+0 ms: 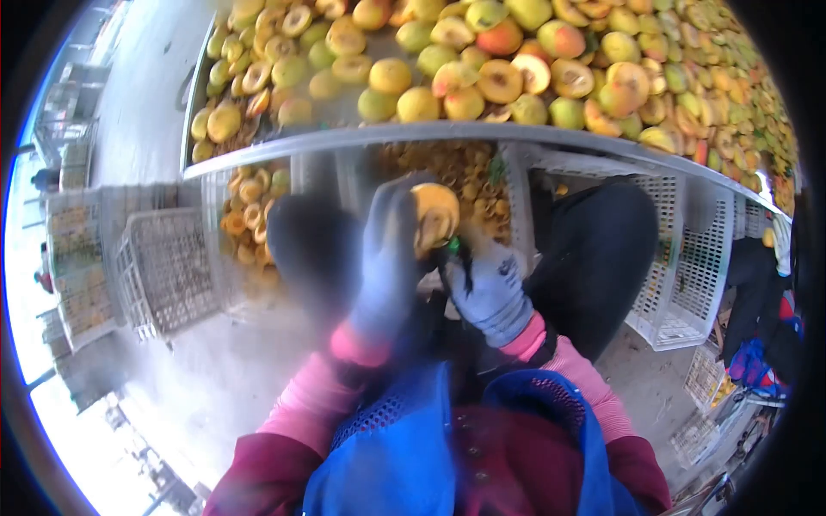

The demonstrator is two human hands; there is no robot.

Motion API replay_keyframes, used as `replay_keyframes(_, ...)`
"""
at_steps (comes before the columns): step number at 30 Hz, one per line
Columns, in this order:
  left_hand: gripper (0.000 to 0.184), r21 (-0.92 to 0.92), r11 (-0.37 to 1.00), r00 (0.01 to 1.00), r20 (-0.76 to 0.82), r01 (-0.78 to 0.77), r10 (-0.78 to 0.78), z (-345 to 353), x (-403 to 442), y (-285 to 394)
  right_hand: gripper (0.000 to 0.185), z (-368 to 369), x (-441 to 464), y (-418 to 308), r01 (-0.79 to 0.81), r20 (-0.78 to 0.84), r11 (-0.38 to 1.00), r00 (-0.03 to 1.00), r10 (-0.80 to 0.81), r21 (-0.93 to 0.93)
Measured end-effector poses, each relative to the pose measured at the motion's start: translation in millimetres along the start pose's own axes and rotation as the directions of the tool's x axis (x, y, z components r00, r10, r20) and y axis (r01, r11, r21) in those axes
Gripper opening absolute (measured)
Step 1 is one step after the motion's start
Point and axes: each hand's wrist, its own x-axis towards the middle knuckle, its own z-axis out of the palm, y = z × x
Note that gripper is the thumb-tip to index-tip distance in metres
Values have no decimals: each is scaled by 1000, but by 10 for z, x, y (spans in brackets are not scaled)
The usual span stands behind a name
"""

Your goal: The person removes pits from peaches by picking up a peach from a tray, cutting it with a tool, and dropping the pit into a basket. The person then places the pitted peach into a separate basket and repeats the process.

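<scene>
So I'm sitting here in my blue apron, and my left hand is holding a cut orange fruit with the fingers bent around it, out between my knees, short of the worktop's near edge. My right hand is gripping what looks like a small dark tool with a green bit, just beside the fruit; too blurry to tell what kind. Under that edge, a crate is holding fruit halves. Up on the worktop, loads of fruits are spreading back from the near edge, halves mixing with whole-looking ones. Near its right corner, another person's gloved hand is showing.
</scene>
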Motion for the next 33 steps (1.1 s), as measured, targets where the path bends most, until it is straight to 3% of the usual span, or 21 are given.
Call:
replay_keyframes(2, 36, 1, 999, 999, -9, 38, -38, -46, -61, -98, 26, 40, -55, 90, -52, 56, 996, 997, 56, -77)
replay_keyframes(4, 36, -160, 972, 983, -23, 174, -180, -67, -73, -198, 31, 230, -206, 356, 104, 225, 984, 972, -70, -146)
replay_keyframes(6, 35, -360, 887, 950, -9, 289, -313, -64, -9, -317, 36, 143, -174, 239, -74, 233, 982, 966, 115, -176)
replay_keyframes(7, 35, -388, 876, 947, -24, 287, -321, -97, -17, -368, 37, 71, -107, 177, -187, 241, 980, 950, 198, -67)
replay_keyframes(8, 32, -174, 972, 987, -10, 156, -160, -60, -19, -245, 38, 12, -60, 100, -296, 278, 953, 922, 268, 62)
replay_keyframes(10, 30, -149, 986, 996, -16, 80, -84, -69, -25, -182, 37, 108, -95, 220, -214, 203, 973, 960, 192, 89)
replay_keyframes(12, 30, -280, 924, 964, 22, 260, -265, -123, -40, -163, 36, 168, -132, 248, -148, 167, 984, 978, 129, 102)
replay_keyframes(15, 28, -329, 943, 993, -79, 55, -86, -140, -147, -233, 34, 158, -170, 186, -133, 218, 989, 969, 116, 69)
replay_keyframes(18, 29, -311, 949, 989, -117, 47, -87, -234, -207, -180, 33, 238, -218, 162, -151, 244, 984, 962, 124, 97)
replay_keyframes(20, 28, -576, 781, 951, -21, 242, -309, -309, -242, -11, 33, 171, -207, 27, -235, 304, 970, 930, 208, 57)
replay_keyframes(21, 28, -498, 854, 966, -112, 149, -234, -340, -234, -96, 33, 121, -165, -51, -275, 333, 961, 910, 248, 36)
replay_keyframes(24, 31, -534, 810, 933, -102, 241, -345, -470, -320, -64, 37, -3, 124, 88, -260, 297, 945, 935, 194, 200)
replay_keyframes(26, 30, -487, 850, 956, -90, 202, -279, -534, -375, -81, 40, -516, 511, -35, -493, 265, 812, 866, 424, 313)
replay_keyframes(27, 29, -462, 868, 966, -85, 180, -245, -569, -396, -90, 38, -614, 731, 283, -464, 101, 755, 874, 476, 463)
replay_keyframes(30, 28, -437, 898, 986, -121, 50, -114, -611, -475, -114, 23, -1827, 1255, -244, -240, -309, 852, 858, 411, 465)
replay_keyframes(31, 28, -478, 875, 979, -125, 82, -161, -612, -483, -88, 22, -2107, 1518, -99, 149, -541, 894, 833, 116, 422)
replay_keyframes(33, 28, -579, 797, 958, -89, 172, -272, -618, -452, -59, 22, -2547, 1691, -623, 180, -567, 870, 813, 131, 459)
